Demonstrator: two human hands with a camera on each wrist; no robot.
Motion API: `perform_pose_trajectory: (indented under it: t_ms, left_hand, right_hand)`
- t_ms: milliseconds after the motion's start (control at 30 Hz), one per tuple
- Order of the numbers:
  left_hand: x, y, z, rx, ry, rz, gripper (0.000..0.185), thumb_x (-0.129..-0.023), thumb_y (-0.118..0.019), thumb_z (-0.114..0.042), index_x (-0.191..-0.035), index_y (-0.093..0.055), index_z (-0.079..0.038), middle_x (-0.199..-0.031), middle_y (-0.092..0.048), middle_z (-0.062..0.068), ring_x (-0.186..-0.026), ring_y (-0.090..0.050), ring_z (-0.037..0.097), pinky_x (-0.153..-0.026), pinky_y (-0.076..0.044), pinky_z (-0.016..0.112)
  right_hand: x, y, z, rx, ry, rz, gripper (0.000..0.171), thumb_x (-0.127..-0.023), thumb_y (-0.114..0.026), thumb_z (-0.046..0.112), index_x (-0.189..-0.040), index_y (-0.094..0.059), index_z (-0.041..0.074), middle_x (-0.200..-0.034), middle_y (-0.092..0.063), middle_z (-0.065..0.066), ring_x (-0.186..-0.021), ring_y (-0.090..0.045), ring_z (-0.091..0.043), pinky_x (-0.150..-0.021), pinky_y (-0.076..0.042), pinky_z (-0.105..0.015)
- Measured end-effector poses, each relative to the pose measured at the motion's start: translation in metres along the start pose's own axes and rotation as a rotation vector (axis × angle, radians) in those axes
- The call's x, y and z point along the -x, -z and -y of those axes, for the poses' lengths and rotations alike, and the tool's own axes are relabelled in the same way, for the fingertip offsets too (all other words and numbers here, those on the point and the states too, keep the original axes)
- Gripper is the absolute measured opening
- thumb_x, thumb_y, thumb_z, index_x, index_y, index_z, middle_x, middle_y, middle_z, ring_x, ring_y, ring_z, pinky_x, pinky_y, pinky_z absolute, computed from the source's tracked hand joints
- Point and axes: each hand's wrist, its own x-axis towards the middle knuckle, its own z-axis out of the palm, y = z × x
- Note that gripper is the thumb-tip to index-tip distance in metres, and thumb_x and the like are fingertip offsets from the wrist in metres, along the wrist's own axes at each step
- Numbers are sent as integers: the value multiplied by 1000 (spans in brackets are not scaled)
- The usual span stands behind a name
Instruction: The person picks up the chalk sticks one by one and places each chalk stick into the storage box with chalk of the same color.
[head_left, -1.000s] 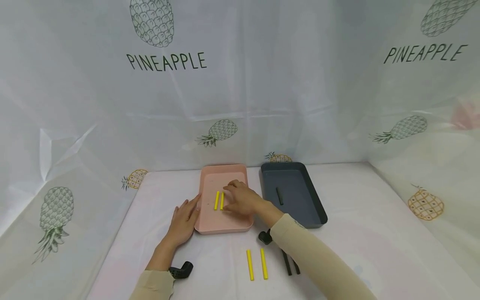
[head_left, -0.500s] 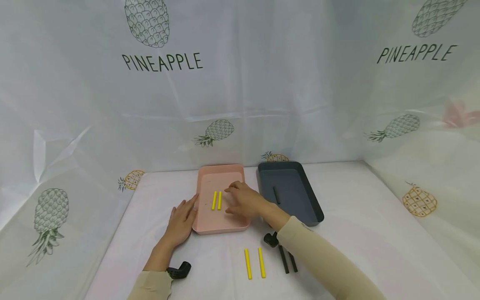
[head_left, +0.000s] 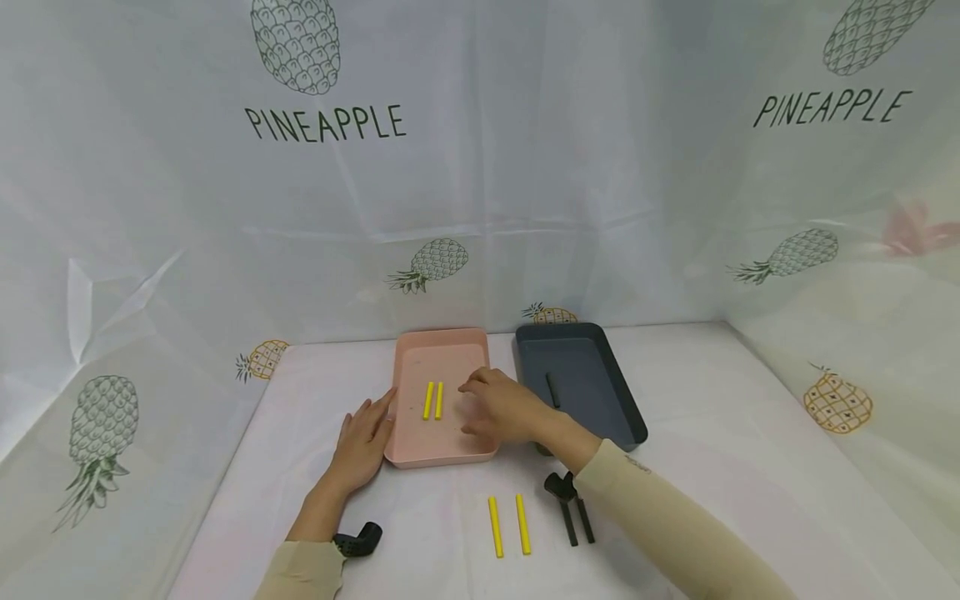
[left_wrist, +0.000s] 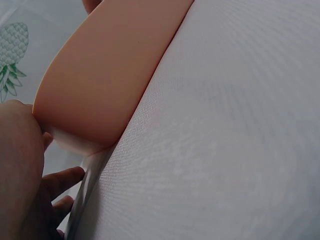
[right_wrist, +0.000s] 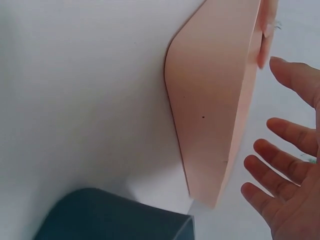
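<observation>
Two yellow sticks point(head_left: 433, 401) lie side by side inside the pink tray point(head_left: 442, 354). My right hand point(head_left: 502, 407) hovers over the tray's right side with fingers spread and nothing in them, a short way right of the sticks. In the right wrist view, that hand point(right_wrist: 292, 160) shows its fingers apart, beyond the tray's wall point(right_wrist: 210, 110). My left hand point(head_left: 362, 446) rests at the tray's left edge, fingers extended. Seen from the left wrist, the left hand point(left_wrist: 30, 185) is against the tray's corner point(left_wrist: 85, 115); part of its contact is hidden.
A dark grey tray point(head_left: 585, 358) stands right of the pink one, with a black stick point(head_left: 552, 390) inside. On the white cloth in front lie two more yellow sticks point(head_left: 496, 527) and two black sticks point(head_left: 568, 523), the latter near my right forearm. A patterned sheet hangs behind.
My right hand has drawn back to the right, away from the yellow sticks in the pink tray. Those sticks and my left hand have stayed put. The head view has shifted slightly.
</observation>
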Motion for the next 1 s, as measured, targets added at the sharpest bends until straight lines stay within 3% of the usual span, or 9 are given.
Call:
perform_pose_trajectory:
  t_ms: [267,1000]
  left_hand:
    - [1,0,1,2,5,-6,52,-113,-35,-37,-164,-30,-31,-169,-35,8,-159,-15,44,-126,6,68]
    - [1,1,2,12,6,-6,51,-113,-36,-41,-164,-31,-35,-168,-36,9,-159,-16,44,-126,5,68]
  right_hand:
    - [11,6,3,-8,-3,31,62,-93,-76,46,-143,-60,12,-141,-57,-3,-127,-56,-21,-103,-55,-38]
    - [50,10,7,-6,42,-4,51,-92,-80,40,-133,-66,12,-136,-60,-2,-122,-59,-19,-97,-58,-36]
